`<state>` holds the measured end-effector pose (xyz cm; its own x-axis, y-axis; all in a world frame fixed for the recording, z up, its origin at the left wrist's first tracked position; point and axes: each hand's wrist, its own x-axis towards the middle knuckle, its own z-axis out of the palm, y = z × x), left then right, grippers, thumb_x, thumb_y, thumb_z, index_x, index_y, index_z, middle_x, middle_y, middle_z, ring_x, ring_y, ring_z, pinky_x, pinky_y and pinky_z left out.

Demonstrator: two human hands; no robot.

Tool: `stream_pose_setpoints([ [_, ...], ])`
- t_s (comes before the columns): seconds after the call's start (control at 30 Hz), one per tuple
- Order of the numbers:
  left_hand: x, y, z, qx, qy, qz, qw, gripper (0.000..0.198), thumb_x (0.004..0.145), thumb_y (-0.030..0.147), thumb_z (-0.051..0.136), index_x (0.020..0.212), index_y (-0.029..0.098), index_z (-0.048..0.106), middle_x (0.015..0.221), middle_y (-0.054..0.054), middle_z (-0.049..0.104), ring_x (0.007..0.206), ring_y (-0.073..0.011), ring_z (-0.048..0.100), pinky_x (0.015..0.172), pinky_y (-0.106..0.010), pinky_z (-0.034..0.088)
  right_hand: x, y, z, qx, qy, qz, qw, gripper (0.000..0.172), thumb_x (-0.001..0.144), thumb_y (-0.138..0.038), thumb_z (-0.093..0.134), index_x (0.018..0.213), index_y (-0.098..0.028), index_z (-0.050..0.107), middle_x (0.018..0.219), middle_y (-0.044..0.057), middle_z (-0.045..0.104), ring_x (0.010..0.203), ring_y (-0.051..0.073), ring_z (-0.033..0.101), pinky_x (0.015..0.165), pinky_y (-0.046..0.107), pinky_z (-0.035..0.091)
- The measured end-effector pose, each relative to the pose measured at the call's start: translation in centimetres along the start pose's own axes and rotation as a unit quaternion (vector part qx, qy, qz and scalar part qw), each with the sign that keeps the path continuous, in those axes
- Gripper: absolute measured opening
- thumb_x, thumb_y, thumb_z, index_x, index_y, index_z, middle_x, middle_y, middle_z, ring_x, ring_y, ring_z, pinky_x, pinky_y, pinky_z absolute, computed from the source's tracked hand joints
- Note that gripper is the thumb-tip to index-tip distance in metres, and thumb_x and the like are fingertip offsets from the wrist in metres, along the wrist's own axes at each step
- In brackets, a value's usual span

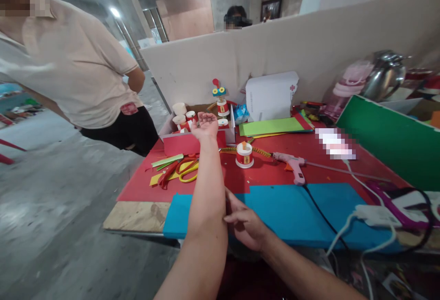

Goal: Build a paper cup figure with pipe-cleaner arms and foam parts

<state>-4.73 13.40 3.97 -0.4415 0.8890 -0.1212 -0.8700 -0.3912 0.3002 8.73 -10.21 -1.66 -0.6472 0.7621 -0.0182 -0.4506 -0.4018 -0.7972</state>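
While the paper cup (244, 160) on the red sheet (220, 181) has side coils (261, 152), it lacks the rear figure's (222, 108) eyed head (219, 91), the left hand (206, 126) empty, the right hand (248, 225) loosely bent at the left forearm (210, 194)

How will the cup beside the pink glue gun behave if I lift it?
The cup looks like paper, so it is probably light and dentable. Its coiled arms look springy and would likely wobble. Wide end down, it should resist tipping.

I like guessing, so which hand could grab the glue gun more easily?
Probably the right hand: it looks nearer the glue gun, and the left hand is out by the box, farther left.
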Motion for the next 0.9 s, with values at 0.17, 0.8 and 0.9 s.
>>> stream_pose_setpoints([
  [0.17, 0.1, -0.3, -0.4, -0.026, -0.014, 0.000, 1.000, 0.039, 0.094, 0.026, 0.020, 0.070, 0.018, 0.050, 0.062, -0.004, 0.053, 0.060, -0.0145, 0.055, 0.059, -0.029, 0.049, 0.4, 0.3, 0.2, 0.021, 0.018, -0.003, 1.000, 0.060, 0.070, -0.021, 0.058, 0.130, -0.028, 0.050, 0.123, 0.005, 0.064, 0.110, 0.023, 0.061, 0.095, 0.040, 0.047],
  [0.8, 2.1, 0.6, 7.8, 0.506, -0.370, 0.060, 0.776, 0.011, 0.080, 0.027, 0.059, 0.084, 0.017, 0.063, 0.063, 0.002, 0.064, 0.046, -0.0064, 0.052, 0.049, -0.017, 0.042, 8.1, -0.7, -3.3, -0.669, 0.084, -0.053, 0.737, 0.010, 0.087, -0.026, 0.058, 0.090, -0.021, 0.066, 0.092, 0.003, 0.073, 0.084, 0.017, 0.066, 0.063, 0.023, 0.039],
  [0.9, 2.2, -3.3, 7.1, 0.726, -0.484, 0.041, 0.487, 0.025, 0.083, 0.021, 0.050, 0.103, 0.015, 0.064, 0.076, -0.003, 0.071, 0.058, -0.0104, 0.062, 0.056, -0.020, 0.047, 7.7, -0.7, -4.1, -0.682, 0.051, -0.082, 0.725, 0.016, 0.089, -0.025, 0.056, 0.100, -0.021, 0.066, 0.098, 0.004, 0.073, 0.086, 0.016, 0.066, 0.066, 0.022, 0.040],
])
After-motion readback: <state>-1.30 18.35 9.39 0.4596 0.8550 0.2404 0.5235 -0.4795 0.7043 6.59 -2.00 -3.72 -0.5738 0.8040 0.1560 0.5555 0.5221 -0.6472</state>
